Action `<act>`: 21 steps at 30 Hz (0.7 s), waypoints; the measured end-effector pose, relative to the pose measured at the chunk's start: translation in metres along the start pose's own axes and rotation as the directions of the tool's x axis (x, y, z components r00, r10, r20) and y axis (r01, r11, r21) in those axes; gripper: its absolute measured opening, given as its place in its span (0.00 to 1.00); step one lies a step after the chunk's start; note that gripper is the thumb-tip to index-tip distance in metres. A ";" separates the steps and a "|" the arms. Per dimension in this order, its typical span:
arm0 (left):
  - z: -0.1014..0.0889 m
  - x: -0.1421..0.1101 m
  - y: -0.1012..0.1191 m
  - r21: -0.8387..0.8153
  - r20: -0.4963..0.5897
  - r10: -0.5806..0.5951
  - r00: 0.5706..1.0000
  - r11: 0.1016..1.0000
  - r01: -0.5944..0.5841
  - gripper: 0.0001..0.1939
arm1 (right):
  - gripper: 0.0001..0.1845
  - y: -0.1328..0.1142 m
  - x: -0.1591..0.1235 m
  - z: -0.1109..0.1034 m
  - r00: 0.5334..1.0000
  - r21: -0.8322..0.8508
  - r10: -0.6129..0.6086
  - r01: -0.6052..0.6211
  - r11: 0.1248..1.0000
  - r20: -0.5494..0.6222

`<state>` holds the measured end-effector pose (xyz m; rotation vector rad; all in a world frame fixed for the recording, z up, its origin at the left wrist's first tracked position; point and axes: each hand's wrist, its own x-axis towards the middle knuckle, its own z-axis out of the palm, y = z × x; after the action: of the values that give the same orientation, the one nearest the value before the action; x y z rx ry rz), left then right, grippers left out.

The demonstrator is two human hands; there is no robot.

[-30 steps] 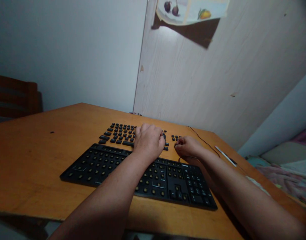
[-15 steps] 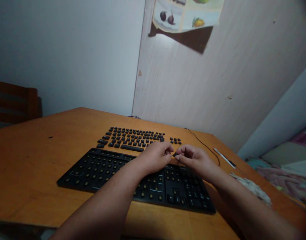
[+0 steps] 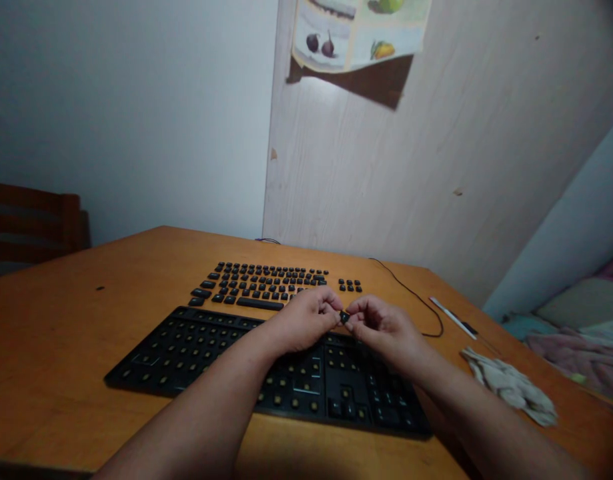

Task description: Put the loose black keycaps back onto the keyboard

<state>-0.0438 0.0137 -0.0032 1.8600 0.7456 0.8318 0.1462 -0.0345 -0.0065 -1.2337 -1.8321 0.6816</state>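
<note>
A small black keycap [image 3: 344,317] is pinched between the fingertips of both hands, above the far edge of a black keyboard [image 3: 179,340]. My left hand [image 3: 306,320] is closed, its thumb and fingers meeting the keycap's left side. From the other side, my right hand [image 3: 389,328] grips it with thumb and forefinger. Most of the keyboard's left and middle shows bare key posts, while black keys sit on the number pad [image 3: 392,405]. My left forearm covers part of the keyboard.
Behind the keyboard, loose keycaps lie in rows on the wooden table [image 3: 51,347], with a long space bar [image 3: 260,304] in front. A small group of keycaps [image 3: 349,286] sits to their right. A cable [image 3: 411,293], white strip [image 3: 452,317] and crumpled cloth [image 3: 511,387] lie at right.
My hands have come together. The keycap, earlier at my right fingertips and apart from my left hand, now sits between both. The camera view has shifted slightly.
</note>
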 end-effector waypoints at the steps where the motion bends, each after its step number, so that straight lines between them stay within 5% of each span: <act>1: 0.000 0.000 0.000 -0.023 0.006 -0.012 1.000 1.000 0.012 0.07 | 0.06 -0.002 -0.001 0.000 1.000 -0.005 0.001 -0.001 1.000 0.002; 16: -0.002 -0.003 0.006 -0.038 0.058 -0.070 0.996 0.997 0.072 0.09 | 0.04 -0.023 -0.008 -0.004 0.995 -0.383 -0.102 0.094 0.919 -0.002; 21: -0.001 -0.006 0.007 -0.052 0.117 -0.087 0.989 0.994 0.093 0.10 | 0.06 -0.026 -0.009 -0.007 0.997 -0.377 -0.023 0.050 0.925 0.077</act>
<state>-0.0474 0.0071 0.0025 1.7935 0.7205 0.6762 0.1412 -0.0528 0.0145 -1.4306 -2.1087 0.3597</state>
